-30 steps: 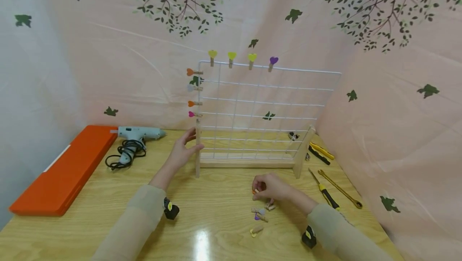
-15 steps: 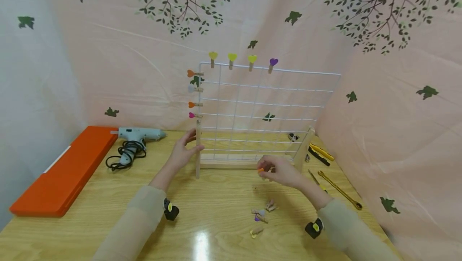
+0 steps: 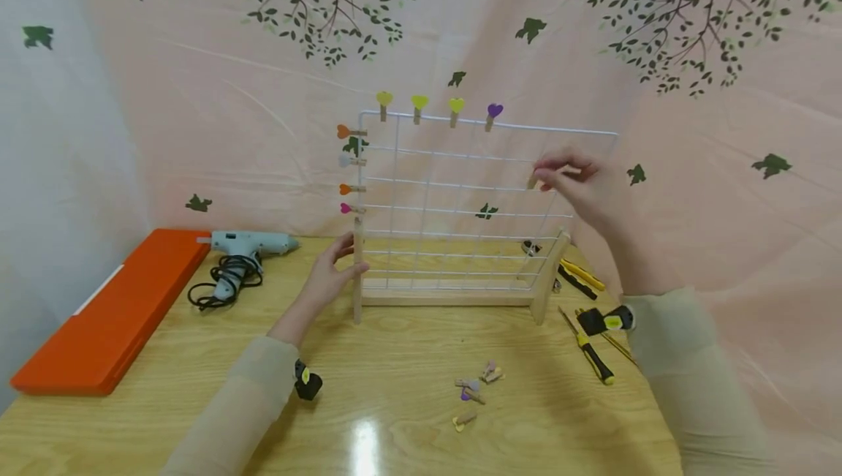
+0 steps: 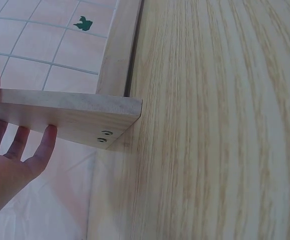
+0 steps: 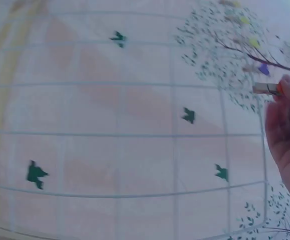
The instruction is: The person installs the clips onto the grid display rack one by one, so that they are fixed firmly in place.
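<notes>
My right hand pinches small wooden clip, light, springy; better hold at tail end. My left hand grips wooden post of wire grid, steady

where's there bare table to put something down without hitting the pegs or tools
Bare table lies in front of the wire rack, between the left hand and the loose pegs, and between the glue gun and the orange case. Crowded: the right edge by the screwdriver and pliers.

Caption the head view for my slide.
Left hand steadies the grid rack while right hand pinches a clip near it.
</notes>
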`<state>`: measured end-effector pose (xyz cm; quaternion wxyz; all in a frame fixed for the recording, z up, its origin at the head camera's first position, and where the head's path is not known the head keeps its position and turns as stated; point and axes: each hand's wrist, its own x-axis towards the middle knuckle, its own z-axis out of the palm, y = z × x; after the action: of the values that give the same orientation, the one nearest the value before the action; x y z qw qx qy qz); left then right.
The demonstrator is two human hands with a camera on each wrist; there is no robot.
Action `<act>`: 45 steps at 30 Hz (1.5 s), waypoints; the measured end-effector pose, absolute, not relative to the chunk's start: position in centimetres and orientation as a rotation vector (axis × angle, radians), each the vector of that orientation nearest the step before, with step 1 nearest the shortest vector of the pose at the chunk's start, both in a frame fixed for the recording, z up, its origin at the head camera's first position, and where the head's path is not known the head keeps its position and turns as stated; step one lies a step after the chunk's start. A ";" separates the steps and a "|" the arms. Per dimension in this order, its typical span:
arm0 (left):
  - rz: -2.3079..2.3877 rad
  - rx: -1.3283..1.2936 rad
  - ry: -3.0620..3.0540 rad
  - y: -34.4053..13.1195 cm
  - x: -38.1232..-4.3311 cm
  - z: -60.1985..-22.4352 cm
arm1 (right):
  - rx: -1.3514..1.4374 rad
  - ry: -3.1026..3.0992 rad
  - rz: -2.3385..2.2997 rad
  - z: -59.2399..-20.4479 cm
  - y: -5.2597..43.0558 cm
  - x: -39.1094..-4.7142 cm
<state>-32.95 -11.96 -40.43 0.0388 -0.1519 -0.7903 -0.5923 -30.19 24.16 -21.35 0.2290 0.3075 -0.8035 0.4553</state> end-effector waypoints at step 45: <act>-1.827 -0.496 -2.404 -12.1 -33.1 -40.5 | 0.800 -2.392 1.042 -24.8 23.0 -28.1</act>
<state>-33.12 -12.09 -40.53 0.0410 -0.1618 -0.7850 -0.5966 -28.07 22.97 -24.76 0.2047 0.2868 -0.8580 0.3738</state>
